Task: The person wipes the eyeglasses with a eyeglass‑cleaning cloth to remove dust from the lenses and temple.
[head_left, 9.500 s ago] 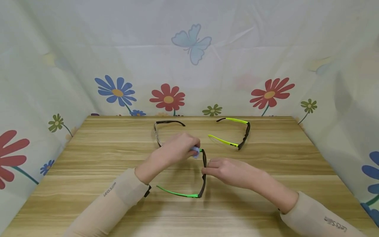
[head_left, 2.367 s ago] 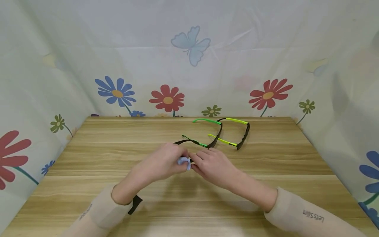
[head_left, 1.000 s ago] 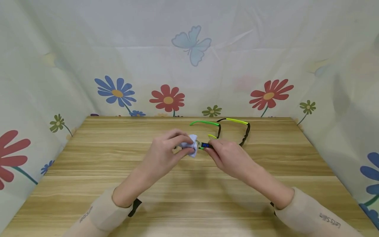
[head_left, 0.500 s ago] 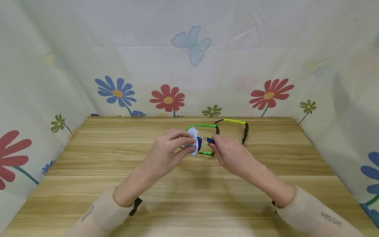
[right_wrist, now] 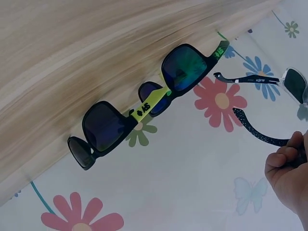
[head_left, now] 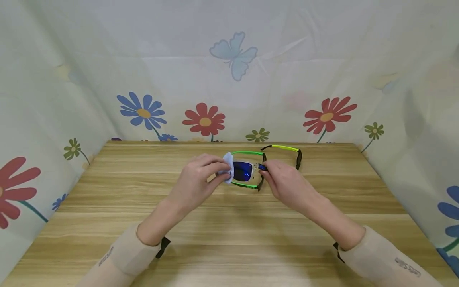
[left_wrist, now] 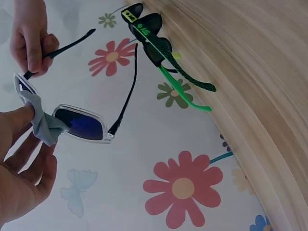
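Observation:
Sunglasses with a clear frame and blue mirrored lenses point(head_left: 242, 171) are held up between both hands above the table. My left hand point(head_left: 195, 181) pinches a light blue cloth point(head_left: 228, 159) over the frame. In the left wrist view the bunched cloth point(left_wrist: 45, 125) covers the middle of the frame, and one lens point(left_wrist: 86, 126) shows beside it. My right hand point(head_left: 290, 184) grips a dark temple of the same pair near its hinge. In the right wrist view that speckled temple point(right_wrist: 257, 135) sticks out past the curled fingers of my right hand point(right_wrist: 291, 180).
Black sunglasses with green temples point(head_left: 247, 152) rest on the wooden table point(head_left: 229, 247) just behind the held pair. To their right is another black pair with yellow temples point(head_left: 285, 148), partly hidden by my right hand. A flowered curtain point(head_left: 161, 79) encloses the back and sides.
The green-templed pair, handled earlier, now rests at the back, and the clear-framed pair is off the table. Lately the cloth has shifted left, uncovering a blue lens; my right hand moved slightly right.

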`<state>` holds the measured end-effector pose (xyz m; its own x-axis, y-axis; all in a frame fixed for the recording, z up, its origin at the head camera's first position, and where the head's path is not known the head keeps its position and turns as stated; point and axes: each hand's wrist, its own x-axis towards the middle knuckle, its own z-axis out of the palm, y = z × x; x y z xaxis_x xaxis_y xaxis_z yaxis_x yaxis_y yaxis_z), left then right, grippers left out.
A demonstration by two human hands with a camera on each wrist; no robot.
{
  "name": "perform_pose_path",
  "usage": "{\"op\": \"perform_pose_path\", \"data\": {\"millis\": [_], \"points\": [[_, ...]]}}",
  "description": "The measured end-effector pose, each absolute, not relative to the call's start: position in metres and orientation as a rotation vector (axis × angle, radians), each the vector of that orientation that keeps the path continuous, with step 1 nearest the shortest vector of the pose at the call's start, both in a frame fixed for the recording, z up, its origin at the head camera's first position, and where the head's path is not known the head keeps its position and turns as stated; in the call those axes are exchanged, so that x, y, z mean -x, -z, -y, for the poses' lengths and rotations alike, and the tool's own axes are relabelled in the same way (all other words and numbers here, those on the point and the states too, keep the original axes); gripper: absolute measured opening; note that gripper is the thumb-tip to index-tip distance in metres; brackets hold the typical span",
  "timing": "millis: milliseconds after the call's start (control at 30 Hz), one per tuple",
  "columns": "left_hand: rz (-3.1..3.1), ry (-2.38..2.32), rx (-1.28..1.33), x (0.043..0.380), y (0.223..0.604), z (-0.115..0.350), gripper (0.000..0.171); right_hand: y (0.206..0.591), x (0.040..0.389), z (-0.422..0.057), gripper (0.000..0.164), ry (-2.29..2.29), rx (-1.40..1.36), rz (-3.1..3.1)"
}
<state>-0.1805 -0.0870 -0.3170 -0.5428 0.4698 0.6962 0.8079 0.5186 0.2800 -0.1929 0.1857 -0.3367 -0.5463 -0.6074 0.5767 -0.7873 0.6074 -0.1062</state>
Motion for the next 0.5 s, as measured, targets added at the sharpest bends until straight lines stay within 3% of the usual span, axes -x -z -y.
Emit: {"op": "perform_pose_path", "data": {"millis": [200,333,500], "points": [[2.232,0.742,1.013,0.1836,0.3198,0.0888,0.022,0.3401,0.1947,-0.1913,0.027,-0.485,-1.096,2.335],[2.221,0.733,1.014,0.1821,0.3191,0.0861,0.021,0.3417,0.1952,-0.1915,0.013,-0.478,-1.094,2.356],[2.187,0.742,1.051,0.1787,0.3194,0.0798,0.021,0.3443,0.1954,-0.189,0.017,-0.472,-1.113,2.362]]}}
